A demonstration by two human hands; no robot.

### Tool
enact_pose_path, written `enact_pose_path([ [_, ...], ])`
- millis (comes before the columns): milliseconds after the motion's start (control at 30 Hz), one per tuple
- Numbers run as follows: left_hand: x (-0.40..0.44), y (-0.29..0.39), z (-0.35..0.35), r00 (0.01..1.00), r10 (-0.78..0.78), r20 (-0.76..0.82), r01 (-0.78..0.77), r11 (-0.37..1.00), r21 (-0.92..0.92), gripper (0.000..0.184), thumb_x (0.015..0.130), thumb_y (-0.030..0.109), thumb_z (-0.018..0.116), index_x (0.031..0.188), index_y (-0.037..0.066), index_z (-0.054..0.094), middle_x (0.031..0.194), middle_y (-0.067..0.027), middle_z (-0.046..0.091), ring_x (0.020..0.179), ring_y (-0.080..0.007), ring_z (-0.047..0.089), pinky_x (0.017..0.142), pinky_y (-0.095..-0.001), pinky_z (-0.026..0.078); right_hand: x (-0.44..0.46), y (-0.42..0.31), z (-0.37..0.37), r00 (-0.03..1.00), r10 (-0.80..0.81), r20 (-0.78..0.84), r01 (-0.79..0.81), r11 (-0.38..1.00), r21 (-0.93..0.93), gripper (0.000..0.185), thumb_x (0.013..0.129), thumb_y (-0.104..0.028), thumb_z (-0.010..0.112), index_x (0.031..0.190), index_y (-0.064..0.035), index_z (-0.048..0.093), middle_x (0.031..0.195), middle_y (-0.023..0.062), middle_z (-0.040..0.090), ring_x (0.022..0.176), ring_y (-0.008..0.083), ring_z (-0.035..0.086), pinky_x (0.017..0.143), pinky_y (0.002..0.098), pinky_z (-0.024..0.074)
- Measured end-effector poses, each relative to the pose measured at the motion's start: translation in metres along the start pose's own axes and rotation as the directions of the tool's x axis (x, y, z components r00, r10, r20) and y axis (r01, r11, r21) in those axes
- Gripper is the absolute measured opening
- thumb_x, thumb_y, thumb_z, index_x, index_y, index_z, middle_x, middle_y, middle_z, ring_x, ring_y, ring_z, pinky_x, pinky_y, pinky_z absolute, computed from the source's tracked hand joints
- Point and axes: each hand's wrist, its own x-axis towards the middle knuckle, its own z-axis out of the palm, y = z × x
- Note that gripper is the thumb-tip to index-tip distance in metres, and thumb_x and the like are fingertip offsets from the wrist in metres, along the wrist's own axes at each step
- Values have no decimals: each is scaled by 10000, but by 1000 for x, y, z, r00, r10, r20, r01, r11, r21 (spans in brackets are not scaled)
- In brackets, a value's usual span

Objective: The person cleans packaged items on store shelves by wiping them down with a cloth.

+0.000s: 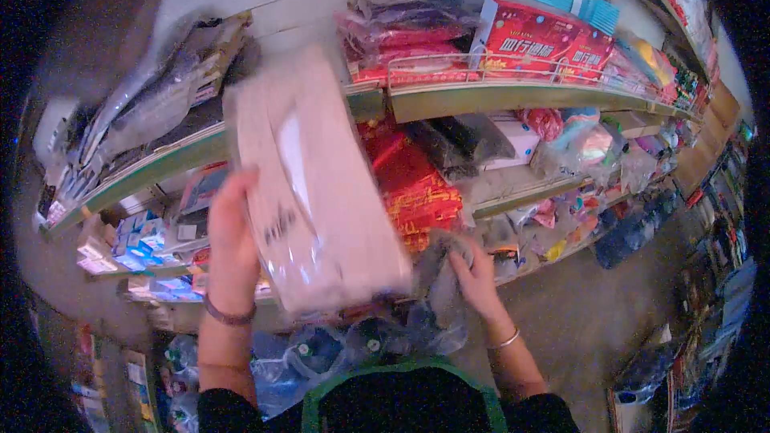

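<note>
A long pale pink package in clear plastic (337,200) is held up in front of the shelves, tilted and slightly blurred. My left hand (234,228) grips its left edge, with a dark band on the wrist. To the right of the package, my right hand (476,277) has its fingers closed on a crumpled grey plastic item (443,285). A red package with yellow print (417,192) shows behind, between the pink package and the shelf.
Red boxes (521,36) stand behind a wire rail on the upper shelf (497,100). Plastic-wrapped goods (160,96) lie at the left. Blue and white boxes (140,240) sit lower left. Wrapped bottles (317,349) stand below my hands.
</note>
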Motion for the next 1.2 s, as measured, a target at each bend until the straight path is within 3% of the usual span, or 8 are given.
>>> enact_pose_path([
  [200, 182, 71, 88, 987, 132, 90, -144, 979, 141, 230, 804, 30, 449, 1010, -71, 460, 966, -178, 549, 878, -257, 559, 795, -365, 478, -41, -21, 10, 985, 126, 117, -142, 980, 140, 372, 791, -187, 549, 1119, -26, 477, 1018, 156, 565, 936, 264, 543, 818, 340, 414],
  [300, 179, 48, 142, 741, 487, 462, -579, 117, 807, 214, 811, 36, 442, 995, -73, 453, 946, -162, 547, 846, -268, 562, 777, -359, 480, -54, -16, 14, 989, 124, 75, -136, 974, 179, 344, 787, -178, 550, 1091, -25, 502, 994, 145, 577, 910, 248, 554, 801, 322, 422],
  [433, 307, 47, 171, 978, 155, -137, -129, 976, 178, 169, 818, 77, 457, 916, -53, 502, 907, -113, 559, 758, -245, 573, 667, -302, 494, -66, -14, 6, 982, 184, -47, -163, 943, 291, 308, 787, -162, 544, 1060, -19, 525, 967, 136, 588, 880, 229, 563, 785, 311, 428],
  [533, 296, 36, 145, 692, 54, 720, -535, -631, 561, 199, 808, 124, 469, 905, -40, 528, 891, -114, 562, 703, -241, 560, 582, -323, 465, -70, -8, -7, 967, 226, -113, -184, 936, 299, 292, 792, -159, 538, 1050, -22, 531, 959, 128, 590, 862, 214, 563, 773, 311, 431],
  [767, 352, 8, 130, 944, 324, 67, -189, 361, 913, 201, 760, 179, 510, 882, 44, 597, 762, -100, 594, 673, -190, 534, 601, -316, 428, -75, 19, -30, 923, 343, -174, -270, 900, 341, 282, 819, -137, 501, 1066, 0, 509, 972, 79, 563, 872, 159, 517, 777, 278, 405],
  [867, 313, 13, 123, 764, 449, 464, -444, -156, 882, 188, 762, 142, 504, 918, 62, 573, 842, -102, 558, 778, -196, 515, 678, -302, 405, -65, 7, -31, 917, 355, -180, -284, 900, 330, 294, 824, -144, 497, 1068, 20, 498, 981, 69, 555, 880, 151, 508, 782, 274, 401],
  [1000, 229, 28, 142, 771, 497, 398, -550, 203, 810, 435, 790, 190, 570, 1204, 135, 448, 1211, -154, 438, 1125, -276, 405, 947, -334, 314, -65, 10, -21, 903, 411, -122, -325, 843, 428, 320, 809, -138, 515, 1073, 40, 493, 1005, 91, 566, 901, 175, 521, 805, 275, 401],
  [1200, 46, -39, 42, 809, -121, 575, -585, -70, 808, 194, 713, 65, 498, 876, 31, 597, 717, -101, 591, 719, -171, 579, 619, -282, 452, -68, 13, -3, 929, 367, -41, -320, 855, 409, 331, 815, -140, 517, 1097, 30, 487, 1072, 101, 540, 968, 172, 500, 852, 279, 383],
])
